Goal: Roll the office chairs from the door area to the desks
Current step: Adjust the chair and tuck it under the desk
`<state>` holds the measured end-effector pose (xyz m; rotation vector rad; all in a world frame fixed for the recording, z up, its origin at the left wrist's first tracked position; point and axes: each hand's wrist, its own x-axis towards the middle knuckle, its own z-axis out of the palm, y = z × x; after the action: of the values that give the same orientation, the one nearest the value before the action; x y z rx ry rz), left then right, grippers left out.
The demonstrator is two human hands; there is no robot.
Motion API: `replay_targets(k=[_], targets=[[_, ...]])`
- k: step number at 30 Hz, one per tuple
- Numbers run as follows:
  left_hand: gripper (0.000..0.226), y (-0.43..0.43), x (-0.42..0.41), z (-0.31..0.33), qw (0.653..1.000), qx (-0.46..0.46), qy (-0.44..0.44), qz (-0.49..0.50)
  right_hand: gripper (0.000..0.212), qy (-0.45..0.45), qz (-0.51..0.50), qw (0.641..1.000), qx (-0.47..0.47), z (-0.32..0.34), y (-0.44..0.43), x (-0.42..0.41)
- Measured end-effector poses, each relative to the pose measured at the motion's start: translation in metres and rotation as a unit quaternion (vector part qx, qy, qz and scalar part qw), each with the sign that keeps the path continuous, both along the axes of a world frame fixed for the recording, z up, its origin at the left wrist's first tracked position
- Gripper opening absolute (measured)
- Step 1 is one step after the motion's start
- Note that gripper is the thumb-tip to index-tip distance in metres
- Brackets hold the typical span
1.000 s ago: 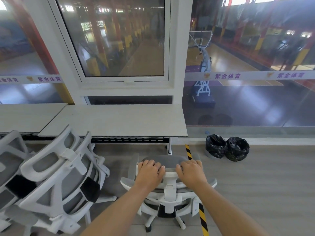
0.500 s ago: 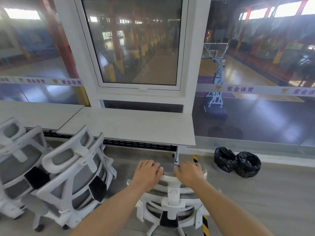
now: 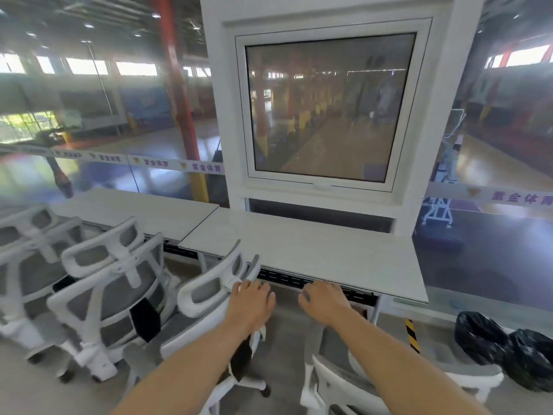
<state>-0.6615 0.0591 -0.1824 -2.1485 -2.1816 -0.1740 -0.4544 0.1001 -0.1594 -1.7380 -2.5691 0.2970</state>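
Rolled closer, office chair [image 3: 206,290] reaches desk [image 3: 314,253]; left hand [image 3: 250,305] fingers together, hooked over headrest; right hand [image 3: 324,302] loose-curled, empty; 2 chairs [image 3: 104,283] already parked.

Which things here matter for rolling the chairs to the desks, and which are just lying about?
For the job: chair, held at its headrest by the left hand; right hand; desk; parked chairs.
Lying about: two black bin bags; striped floor tape; window.
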Motion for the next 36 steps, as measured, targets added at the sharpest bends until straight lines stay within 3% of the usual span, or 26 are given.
replay_targets(k=[4, 11, 18, 25, 28, 36], targets=[[0.077, 0.009, -0.082, -0.001, 1.000, 0.016, 0.009, 0.004, 0.036, -0.022, 0.031, 0.999, -0.018, 0.005, 0.017, -0.077], [0.047, 0.033, -0.154, 0.000, 0.999, -0.021, 0.029, 0.031, 0.037, -0.045, 0.073, 0.996, -0.018, 0.005, 0.063, -0.170], [0.065, 0.071, -0.195, -0.021, 0.998, -0.015, 0.052, 0.033, 0.034, -0.046, 0.124, 0.991, 0.021, -0.002, 0.128, -0.230], [0.052, 0.107, -0.197, -0.044, 0.996, -0.059, 0.061, 0.025, 0.022, -0.021, 0.156, 0.987, 0.018, -0.025, 0.192, -0.261], [0.054, 0.115, -0.198, -0.056, 0.997, -0.062, 0.023, 0.028, 0.037, -0.013, 0.158, 0.987, -0.019, -0.070, 0.235, -0.272], [0.058, 0.123, -0.206, -0.074, 1.000, -0.026, 0.004, 0.010, 0.037, -0.018, 0.231, 0.973, -0.015, -0.066, 0.244, -0.278]])
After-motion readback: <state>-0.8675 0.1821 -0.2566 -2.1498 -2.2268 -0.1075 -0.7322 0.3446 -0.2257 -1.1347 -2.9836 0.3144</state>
